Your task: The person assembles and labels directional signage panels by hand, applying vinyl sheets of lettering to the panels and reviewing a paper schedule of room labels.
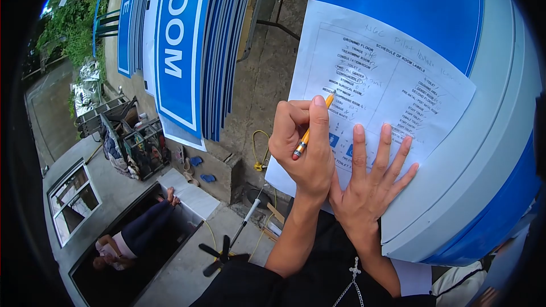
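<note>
My left hand (307, 145) is closed around a yellow pencil (305, 137), its reddish eraser end pointing back toward me and its tip at the printed lines. Under it lies a white paper sheet (421, 131) headed "Schedule of Room Labels", with two columns of room names, handwritten ticks and notes. Spread flat on the lower part of the sheet, my right hand (367, 190) has its fingers apart. The sheet rests over a blue panel (406, 14) and a pale grey-white surface (489, 91).
Stacked blue signs (182, 51) lettered "ROOM" stand at upper left. A person (128, 244) is in a doorway at lower left, near blue slippers (207, 178). A black-bladed fan (223, 256), yellow cord (259, 165) and loaded metal rack (133, 145) are on the concrete side.
</note>
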Tool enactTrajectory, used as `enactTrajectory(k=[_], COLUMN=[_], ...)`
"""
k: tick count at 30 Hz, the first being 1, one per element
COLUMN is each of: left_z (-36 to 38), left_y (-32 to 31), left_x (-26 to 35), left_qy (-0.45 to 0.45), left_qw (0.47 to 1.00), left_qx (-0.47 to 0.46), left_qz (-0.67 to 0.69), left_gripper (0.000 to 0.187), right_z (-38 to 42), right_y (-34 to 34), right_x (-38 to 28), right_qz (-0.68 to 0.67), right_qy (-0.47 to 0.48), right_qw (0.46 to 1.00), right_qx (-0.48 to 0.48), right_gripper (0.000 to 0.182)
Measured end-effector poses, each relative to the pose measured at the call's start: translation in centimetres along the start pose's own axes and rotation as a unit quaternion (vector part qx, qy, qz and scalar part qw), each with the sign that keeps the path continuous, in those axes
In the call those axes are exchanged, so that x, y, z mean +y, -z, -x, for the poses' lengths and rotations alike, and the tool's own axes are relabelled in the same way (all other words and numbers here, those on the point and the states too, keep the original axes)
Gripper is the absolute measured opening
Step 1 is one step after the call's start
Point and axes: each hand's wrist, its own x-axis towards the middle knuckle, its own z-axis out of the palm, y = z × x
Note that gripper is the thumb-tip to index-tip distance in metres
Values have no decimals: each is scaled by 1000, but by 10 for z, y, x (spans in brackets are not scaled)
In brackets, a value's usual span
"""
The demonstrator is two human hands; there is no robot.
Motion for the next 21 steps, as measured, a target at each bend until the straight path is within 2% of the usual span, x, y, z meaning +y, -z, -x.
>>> enactTrajectory(k=[4, 21], left_z=[0, 3], left_y=[-1, 0], left_x=[-2, -3], left_qy=[-16, -57], left_qw=[1000, 993], left_qx=[1, -94], left_qz=[-10, -50], left_gripper=[31, 25], right_z=[0, 0], right_y=[-1, -4], right_x=[1, 0], right_qz=[-3, -32], right_qy=[4, -4], right_qw=[1000, 999], right_qx=[5, 17], right_gripper=[67, 65])
